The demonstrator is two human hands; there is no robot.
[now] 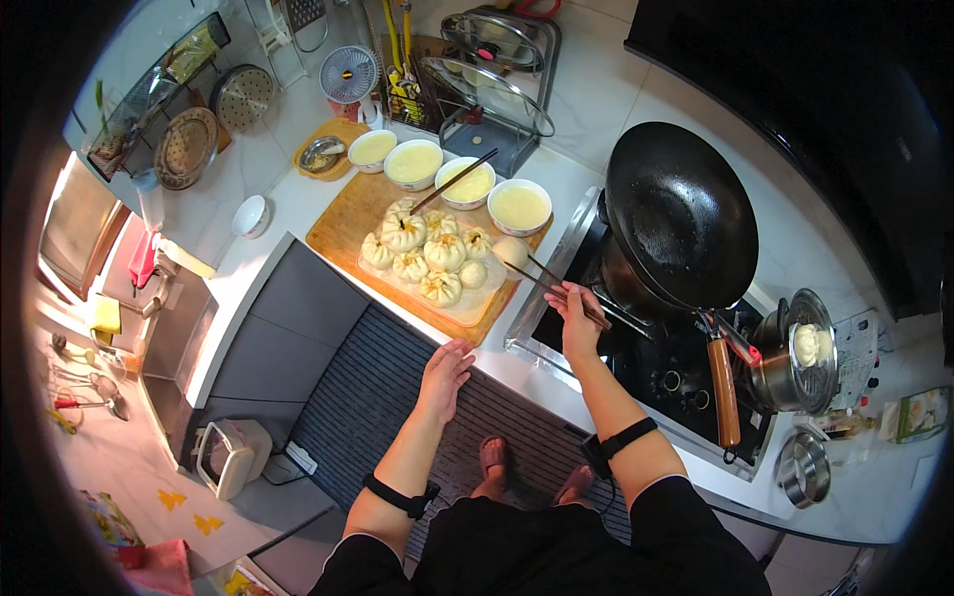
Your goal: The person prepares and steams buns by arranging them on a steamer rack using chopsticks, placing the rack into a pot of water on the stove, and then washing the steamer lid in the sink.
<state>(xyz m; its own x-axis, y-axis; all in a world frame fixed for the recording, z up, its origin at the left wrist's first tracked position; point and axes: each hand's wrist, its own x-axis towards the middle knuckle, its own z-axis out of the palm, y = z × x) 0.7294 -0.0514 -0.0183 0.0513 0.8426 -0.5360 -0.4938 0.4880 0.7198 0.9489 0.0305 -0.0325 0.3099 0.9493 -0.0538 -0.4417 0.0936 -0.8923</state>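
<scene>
My right hand [578,320] grips a pair of dark chopsticks [548,279], their tips touching or almost touching a smooth round bun [510,253]. That bun sits at the right end of a group of pleated steamed buns [445,253], which rest on a plastic tray [380,274] on a wooden cutting board [343,216]. My left hand [445,380] is empty, fingers spread, near the board's front corner. Another chopstick [455,181] leans from a bun across a bowl of pale yellow liquid [466,184]; several similar bowls line the board's back edge.
Right of the board, a large black wok [682,216] stands tilted over the gas stove [663,357], its wooden handle [723,395] reaching frontward. Beside it is a steel pot [771,372] with a glass lid [812,387]. Pot lids stand in a rack [492,134] behind the bowls.
</scene>
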